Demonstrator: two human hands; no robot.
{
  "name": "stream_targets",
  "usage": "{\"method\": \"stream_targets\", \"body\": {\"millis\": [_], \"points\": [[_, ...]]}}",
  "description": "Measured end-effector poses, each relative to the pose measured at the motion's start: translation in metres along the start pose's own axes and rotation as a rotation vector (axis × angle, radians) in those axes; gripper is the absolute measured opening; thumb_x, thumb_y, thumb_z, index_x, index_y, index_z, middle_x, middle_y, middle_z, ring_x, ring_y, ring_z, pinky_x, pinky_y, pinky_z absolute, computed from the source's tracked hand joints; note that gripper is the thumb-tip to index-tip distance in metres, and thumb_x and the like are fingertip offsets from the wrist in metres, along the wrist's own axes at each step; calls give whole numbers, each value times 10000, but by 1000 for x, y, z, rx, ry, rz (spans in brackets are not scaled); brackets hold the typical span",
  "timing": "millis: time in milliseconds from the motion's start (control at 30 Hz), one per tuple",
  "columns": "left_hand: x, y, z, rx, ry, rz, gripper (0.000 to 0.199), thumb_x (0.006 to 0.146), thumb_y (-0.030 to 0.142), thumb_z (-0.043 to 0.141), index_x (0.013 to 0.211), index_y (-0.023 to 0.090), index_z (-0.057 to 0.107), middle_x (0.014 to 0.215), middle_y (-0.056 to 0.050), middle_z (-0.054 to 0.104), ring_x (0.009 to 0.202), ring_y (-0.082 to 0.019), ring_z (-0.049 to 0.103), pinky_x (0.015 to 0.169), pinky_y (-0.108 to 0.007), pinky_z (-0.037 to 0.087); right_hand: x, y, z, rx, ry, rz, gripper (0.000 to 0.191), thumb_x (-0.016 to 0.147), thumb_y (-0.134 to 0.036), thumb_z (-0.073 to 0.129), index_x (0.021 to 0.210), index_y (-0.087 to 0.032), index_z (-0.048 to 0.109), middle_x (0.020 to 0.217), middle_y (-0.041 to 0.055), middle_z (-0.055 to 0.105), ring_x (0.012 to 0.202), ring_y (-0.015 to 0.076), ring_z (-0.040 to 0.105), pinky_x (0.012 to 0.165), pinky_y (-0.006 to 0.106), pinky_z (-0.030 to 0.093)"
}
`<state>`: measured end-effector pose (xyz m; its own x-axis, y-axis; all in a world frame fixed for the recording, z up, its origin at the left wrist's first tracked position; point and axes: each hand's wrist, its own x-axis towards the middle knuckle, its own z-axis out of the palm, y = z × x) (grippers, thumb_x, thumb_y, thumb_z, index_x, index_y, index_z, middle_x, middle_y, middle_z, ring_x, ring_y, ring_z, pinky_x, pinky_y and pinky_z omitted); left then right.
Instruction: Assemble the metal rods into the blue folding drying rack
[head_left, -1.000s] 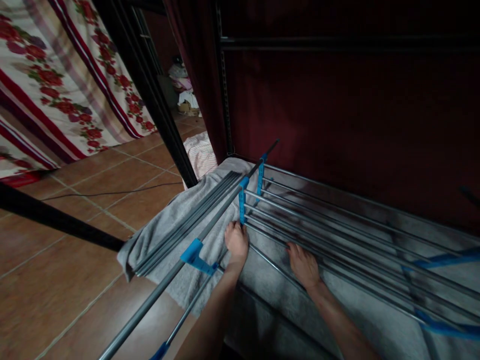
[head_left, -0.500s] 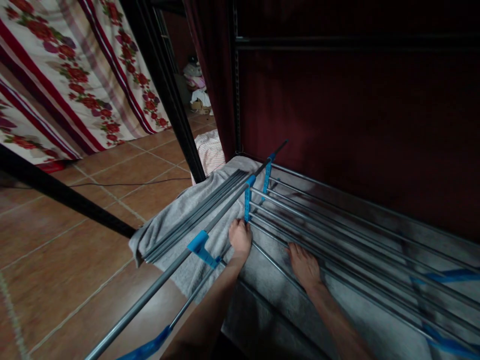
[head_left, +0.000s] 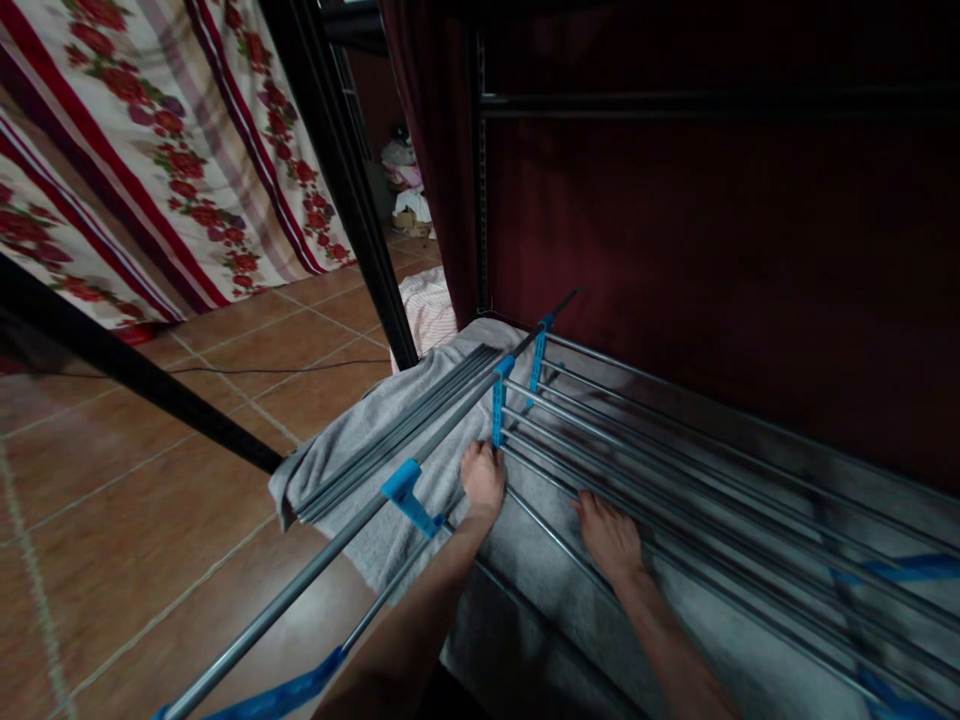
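A rack of grey metal rods with blue plastic end pieces lies across a grey blanket. At the lower end of an upright blue bracket, my left hand is closed, its fingertips curled on the bracket where the lowest rod meets it. My right hand is farther right, fingers bent around that same lowest rod; the fingertips are partly hidden behind it. A long grey side tube runs diagonally past my left forearm and carries another blue bracket.
Several loose grey rods lie bundled on the blanket, left of the rack. Black metal posts frame the surface. Behind hangs a dark red curtain; at left, a floral curtain hangs above the tiled floor.
The camera view has shifted slightly, moving the scene a little right and down. Both hands keep the same places on the rack.
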<state>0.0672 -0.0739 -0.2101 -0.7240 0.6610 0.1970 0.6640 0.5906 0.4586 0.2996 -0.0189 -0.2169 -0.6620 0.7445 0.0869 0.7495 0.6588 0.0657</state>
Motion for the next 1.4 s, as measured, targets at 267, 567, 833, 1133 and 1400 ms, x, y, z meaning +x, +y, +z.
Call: {"method": "stream_targets", "body": {"millis": [267, 567, 833, 1133, 1400], "points": [[0, 0, 1, 2, 16, 25, 269, 969, 271, 464, 1085, 165, 682, 1059, -125, 656, 1012, -261, 601, 900, -358, 458, -2, -3, -3, 5, 26, -6, 307, 1050, -310, 308, 1026, -213, 599, 936, 67, 728, 800, 184, 690, 642, 303, 404], [0, 0, -1, 17, 5, 24, 264, 965, 263, 468, 1062, 150, 686, 1067, -135, 653, 1013, -259, 599, 899, -353, 450, 6, -15, 0, -9, 80, 12, 293, 1036, -336, 360, 984, -183, 604, 911, 103, 729, 833, 212, 684, 714, 330, 440], [1, -3, 2, -6, 9, 38, 263, 968, 263, 470, 1076, 153, 684, 1047, -124, 655, 1002, -254, 596, 898, -345, 445, 10, -12, -3, -15, 17, -2, 338, 1046, -362, 332, 1050, -162, 604, 933, 109, 737, 826, 201, 706, 645, 300, 437], [0, -1, 1, 11, 8, 25, 263, 971, 269, 481, 1098, 155, 681, 1066, -120, 652, 1020, -245, 588, 905, -333, 436, 11, -10, 0, 5, -31, 5, 367, 1051, -364, 316, 1149, -156, 602, 975, 109, 743, 874, 225, 714, 703, 323, 456], [2, -3, 4, 34, -2, 30, 252, 966, 264, 484, 1084, 161, 682, 1063, -121, 653, 1020, -260, 596, 901, -350, 448, 13, -14, -8, 50, -52, 41, 390, 1053, -373, 282, 1120, -169, 607, 954, 109, 737, 884, 208, 703, 707, 308, 438]]}}
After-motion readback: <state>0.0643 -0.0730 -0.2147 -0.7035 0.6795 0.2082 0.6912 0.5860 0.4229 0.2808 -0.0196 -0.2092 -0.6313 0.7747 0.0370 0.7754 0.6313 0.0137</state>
